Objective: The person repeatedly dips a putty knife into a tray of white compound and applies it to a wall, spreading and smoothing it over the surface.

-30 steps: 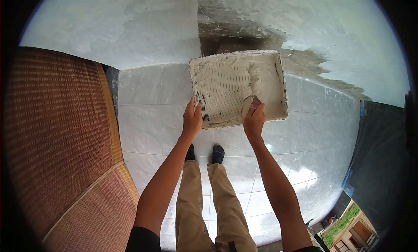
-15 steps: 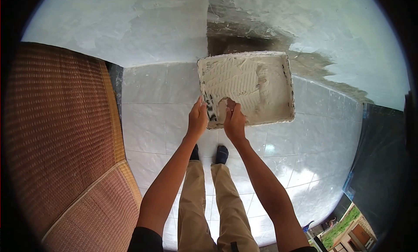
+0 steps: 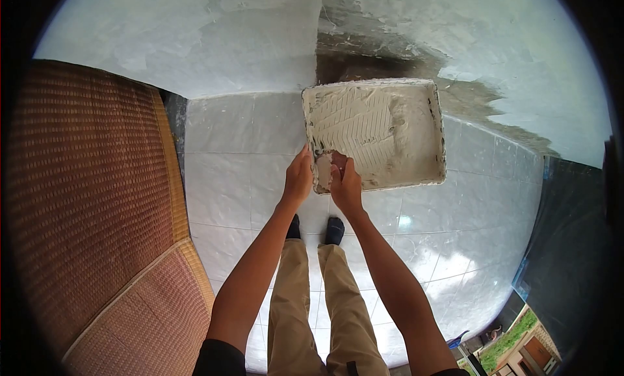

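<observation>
1. Above the tiled floor (image 3: 218, 187), in front of the wall (image 3: 214, 44), a tray (image 3: 409, 185) is held; in the view, its far edge overlaps the lower part of a dark patch (image 3: 370, 67).
2. The tray's left rim is clamped by the left hand (image 3: 298, 180) near the near-left corner; the fingers underneath are mostly hidden.
3. By the right hand (image 3: 346, 187), closed on its brownish handle, a scraper (image 3: 324, 171) is held at that same corner, just beside the left hand.
4. The step in hand is judged to be the working of the ridged paste (image 3: 364, 126) with the blade; for the next move, a steady tray and a firm grip are called for, with the left fingers kept clear of the blade.
5. The tray's long axis is laid roughly left to right, slightly slanted; the scraper's blade is pointed leftward from its handle, toward the left rim.
</observation>
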### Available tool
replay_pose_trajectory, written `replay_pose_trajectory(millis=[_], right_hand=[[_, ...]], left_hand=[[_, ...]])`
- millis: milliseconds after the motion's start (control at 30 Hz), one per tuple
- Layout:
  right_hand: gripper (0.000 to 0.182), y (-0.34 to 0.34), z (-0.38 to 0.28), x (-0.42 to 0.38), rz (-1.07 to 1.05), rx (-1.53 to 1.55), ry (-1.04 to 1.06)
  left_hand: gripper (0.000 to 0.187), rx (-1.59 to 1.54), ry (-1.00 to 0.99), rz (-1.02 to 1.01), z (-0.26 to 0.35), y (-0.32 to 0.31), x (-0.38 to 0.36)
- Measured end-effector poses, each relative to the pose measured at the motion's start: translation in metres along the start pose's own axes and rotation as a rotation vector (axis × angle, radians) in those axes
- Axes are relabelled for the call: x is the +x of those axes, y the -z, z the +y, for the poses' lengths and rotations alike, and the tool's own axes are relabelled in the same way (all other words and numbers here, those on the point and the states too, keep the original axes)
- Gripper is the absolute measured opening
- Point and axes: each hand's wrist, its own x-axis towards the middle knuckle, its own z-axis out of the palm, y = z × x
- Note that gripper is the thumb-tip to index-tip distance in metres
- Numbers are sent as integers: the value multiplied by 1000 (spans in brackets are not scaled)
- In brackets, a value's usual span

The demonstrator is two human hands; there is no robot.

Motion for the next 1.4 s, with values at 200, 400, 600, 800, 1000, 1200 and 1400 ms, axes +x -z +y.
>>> replay_pose_trajectory(millis=[200,400,600,800,1000,1200,1400], right_hand=[[27,8,24,16,-87,28,-22],[27,21,17,29,-248,-37,-140],[33,46,13,48,-497,402,-499],[38,81,-5,53,-628,555,-615],[45,114,-54,34,-516,923,-491],[43,168,-163,33,-506,1088,-216],[40,235,-345,22,-383,1117,57]], left_hand=[[53,-15,8,-24,3,-1,0],[52,-21,13,-22,-5,-2,2],[55,19,39,-110,-15,8,9],[52,202,-54,0,37,5,-12],[47,186,-258,54,117,11,-12],[45,154,-531,27,273,19,-22],[44,219,-861,20,453,29,-58]])
